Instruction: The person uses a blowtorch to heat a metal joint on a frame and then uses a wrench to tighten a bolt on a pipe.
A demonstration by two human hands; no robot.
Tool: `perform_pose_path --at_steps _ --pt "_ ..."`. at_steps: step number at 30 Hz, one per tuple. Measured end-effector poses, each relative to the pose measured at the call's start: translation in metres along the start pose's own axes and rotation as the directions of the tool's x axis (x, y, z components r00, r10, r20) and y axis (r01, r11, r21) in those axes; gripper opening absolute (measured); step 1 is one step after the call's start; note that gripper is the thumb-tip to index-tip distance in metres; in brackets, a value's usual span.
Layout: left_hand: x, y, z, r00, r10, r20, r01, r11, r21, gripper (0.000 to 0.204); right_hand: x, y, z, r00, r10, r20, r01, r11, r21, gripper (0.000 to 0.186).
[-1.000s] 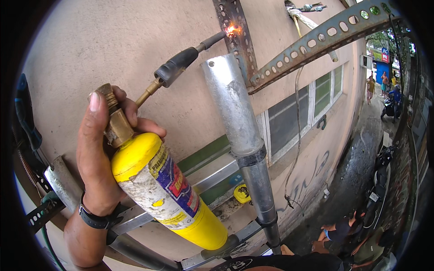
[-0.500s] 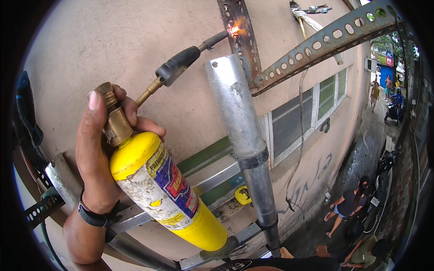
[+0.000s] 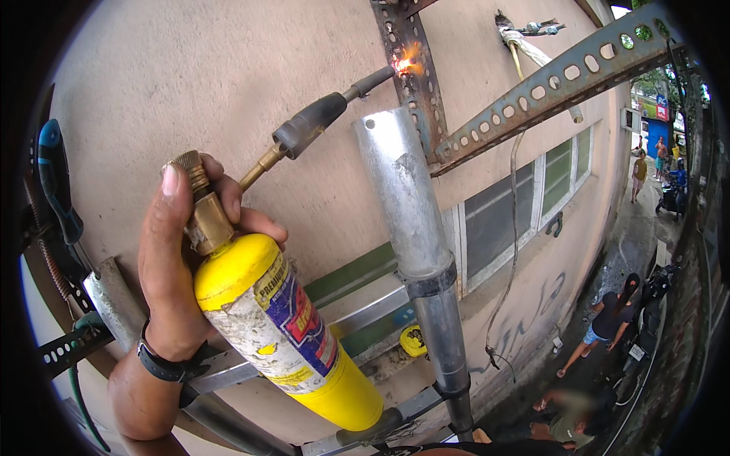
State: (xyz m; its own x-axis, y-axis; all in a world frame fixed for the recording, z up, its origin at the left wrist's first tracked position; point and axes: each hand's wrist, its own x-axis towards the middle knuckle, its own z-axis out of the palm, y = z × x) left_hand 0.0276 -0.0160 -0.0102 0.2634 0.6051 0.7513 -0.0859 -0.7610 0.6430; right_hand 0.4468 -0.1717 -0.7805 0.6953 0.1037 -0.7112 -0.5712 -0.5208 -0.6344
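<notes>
Left grip (image 3: 171, 258) wrapped tightly around torch (image 3: 296, 342) by its brass neck (image 3: 209, 223), nozzle (image 3: 372, 81) toward rusty bracket (image 3: 420, 99), flame (image 3: 405, 65) near the bracket's left edge, pole (image 3: 403, 194) near.

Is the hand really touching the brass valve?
Touching. The head view shows the left hand gripping the brass valve, its thumb against the valve's side.

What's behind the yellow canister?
A silver bar shows on both sides of the canister, with pinkish wall and a green strip beyond. Directly behind is covered, so whether the bar runs unbroken can't be seen.
</notes>
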Motion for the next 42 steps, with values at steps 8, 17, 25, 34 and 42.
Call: perform_pose_path --at_steps 8,17,25,34,42 --pt "0.001 -0.002 -0.002 1.0 -0.004 0.003 0.004 1.0 -0.012 0.049 0.0 -0.001 0.004 1.0 -0.006 0.001 0.006 1.0 -0.014 0.028" --pt "0.001 -0.002 -0.001 1.0 0.01 0.015 -0.01 1.0 -0.013 0.05 -0.001 -0.002 0.005 1.0 -0.011 -0.002 0.011 1.0 -0.025 0.028" --pt "0.002 -0.006 -0.002 0.999 0.003 0.032 -0.001 0.998 -0.063 0.051 -0.003 0.002 0.003 0.999 -0.031 -0.013 0.031 0.999 -0.025 0.029" --pt "0.002 -0.006 -0.006 0.999 0.007 0.054 -0.003 0.998 -0.061 0.051 -0.004 0.005 0.001 0.996 -0.089 -0.03 0.088 0.996 -0.023 0.029" --pt "0.002 -0.001 -0.005 0.999 0.008 0.052 -0.007 1.0 -0.012 0.052 -0.013 -0.003 0.003 0.887 -0.443 -0.128 0.444 0.896 -0.024 0.03"
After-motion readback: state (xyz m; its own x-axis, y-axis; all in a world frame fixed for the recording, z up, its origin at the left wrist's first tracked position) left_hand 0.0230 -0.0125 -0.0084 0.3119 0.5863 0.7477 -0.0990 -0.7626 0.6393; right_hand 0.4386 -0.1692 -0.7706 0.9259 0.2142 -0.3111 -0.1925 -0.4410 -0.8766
